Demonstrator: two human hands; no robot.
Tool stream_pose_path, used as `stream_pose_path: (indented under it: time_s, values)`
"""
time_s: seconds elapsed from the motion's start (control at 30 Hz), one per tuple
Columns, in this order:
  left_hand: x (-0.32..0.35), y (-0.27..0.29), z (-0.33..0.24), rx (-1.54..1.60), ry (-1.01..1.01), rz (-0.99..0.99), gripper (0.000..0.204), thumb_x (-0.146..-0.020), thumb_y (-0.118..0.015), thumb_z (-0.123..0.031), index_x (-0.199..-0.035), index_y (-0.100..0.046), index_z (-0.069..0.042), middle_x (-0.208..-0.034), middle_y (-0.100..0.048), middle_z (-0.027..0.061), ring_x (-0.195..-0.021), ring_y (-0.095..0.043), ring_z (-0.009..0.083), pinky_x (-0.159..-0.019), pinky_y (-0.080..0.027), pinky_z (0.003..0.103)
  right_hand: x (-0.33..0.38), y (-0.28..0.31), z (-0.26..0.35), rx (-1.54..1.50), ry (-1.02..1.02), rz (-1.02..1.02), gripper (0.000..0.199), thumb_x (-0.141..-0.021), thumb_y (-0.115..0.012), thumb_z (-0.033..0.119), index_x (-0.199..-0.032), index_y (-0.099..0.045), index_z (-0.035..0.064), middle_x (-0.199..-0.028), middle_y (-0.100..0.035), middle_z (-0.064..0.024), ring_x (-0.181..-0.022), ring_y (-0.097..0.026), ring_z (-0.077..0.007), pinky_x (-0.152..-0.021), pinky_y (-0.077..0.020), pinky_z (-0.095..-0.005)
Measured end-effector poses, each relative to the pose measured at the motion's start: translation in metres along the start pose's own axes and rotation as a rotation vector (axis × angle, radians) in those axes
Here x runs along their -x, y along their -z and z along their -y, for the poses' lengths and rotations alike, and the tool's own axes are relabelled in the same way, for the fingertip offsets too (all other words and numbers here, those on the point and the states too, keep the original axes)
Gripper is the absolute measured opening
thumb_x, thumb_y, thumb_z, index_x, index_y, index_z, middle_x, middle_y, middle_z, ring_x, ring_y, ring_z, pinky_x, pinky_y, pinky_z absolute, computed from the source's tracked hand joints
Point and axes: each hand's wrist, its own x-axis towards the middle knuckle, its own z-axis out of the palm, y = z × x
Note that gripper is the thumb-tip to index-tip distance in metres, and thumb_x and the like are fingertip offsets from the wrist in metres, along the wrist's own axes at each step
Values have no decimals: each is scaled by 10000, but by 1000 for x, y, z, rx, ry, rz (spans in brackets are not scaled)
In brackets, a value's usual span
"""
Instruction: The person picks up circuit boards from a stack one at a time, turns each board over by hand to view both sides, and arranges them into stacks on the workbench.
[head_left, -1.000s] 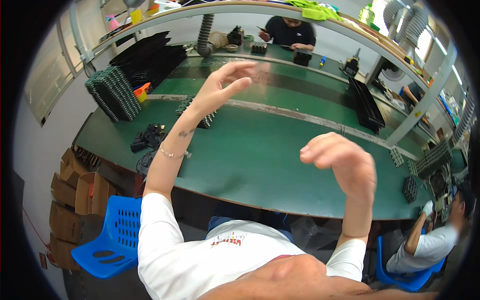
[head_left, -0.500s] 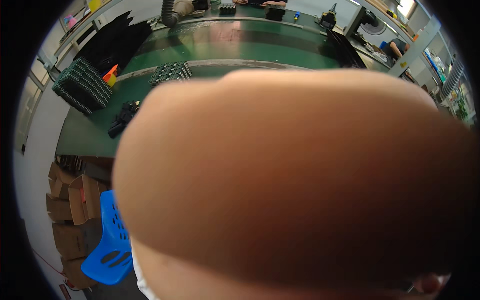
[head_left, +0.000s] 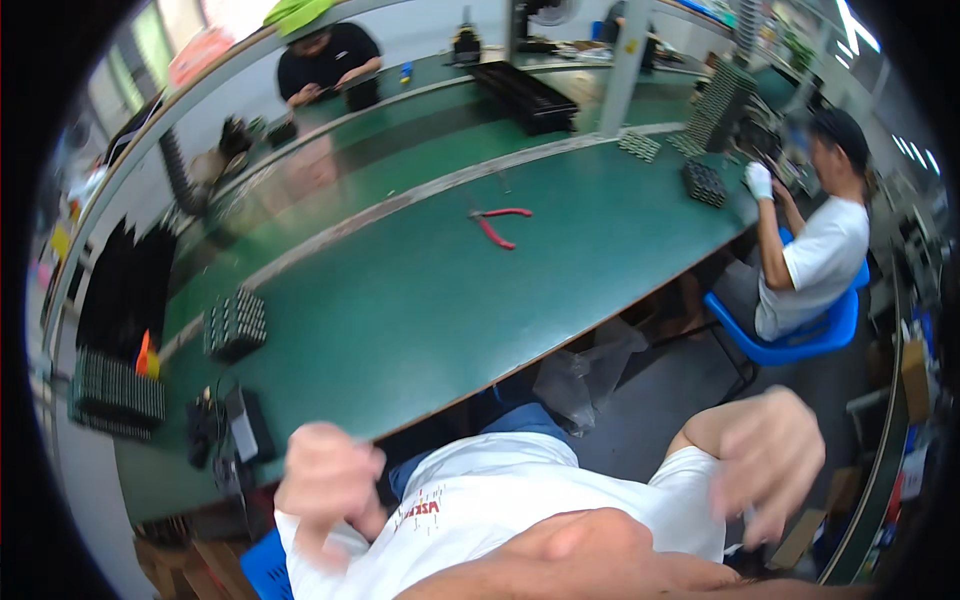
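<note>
My left hand [head_left: 325, 478] is raised at chest height in front of my white shirt, its fingers bent and smeared by motion. Out to the right is my right hand [head_left: 770, 462], also blurred, with its fingers loosely bent and apart; I see nothing held in it. Both hands are off the table. Red-handled pliers [head_left: 508, 212] lie with handles spread on the green table [head_left: 400, 340]. Nearest the left hand on the tabletop are a black box-shaped device [head_left: 248, 425] and a dark tangle of small parts [head_left: 203, 430].
Dark blocks with silver-dotted rows [head_left: 235, 322] and a larger stack [head_left: 118, 395] stand at left. A co-worker in white [head_left: 820, 240] sits at right on a blue chair [head_left: 770, 345]; another person [head_left: 330, 60] works across the table. A long black tray [head_left: 525, 97] lies at the back.
A hand or arm that filled most of the picture has moved away. The view has swung, and the table, pliers, co-workers and both my hands now show.
</note>
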Motion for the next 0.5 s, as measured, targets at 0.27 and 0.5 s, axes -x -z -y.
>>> stream_pose_path:
  time_s: [0.27,0.5]
  values:
    - [96,-87,121,-55,717,1057,675,-818,-575,-369,-1358,-335,-43,-1369,-340,221,-1235,-367,373,-1005,-311,504,167,101,-163,74,-841,-1209,450,-903,-503,286,-1253,-474,6,-1188,-557,-146,-1069,-538,-208,-915,-418,-317]
    - [112,-120,125,-197,499,1419,720,-824,-532,-458,-1384,-305,-67,-1429,-241,231,-1334,-232,368,-1069,-175,538,362,154,-301,1107,-1194,-1362,497,-873,-549,361,-1227,-485,17,-1197,-525,-176,-1101,-501,-301,-945,-382,-350]
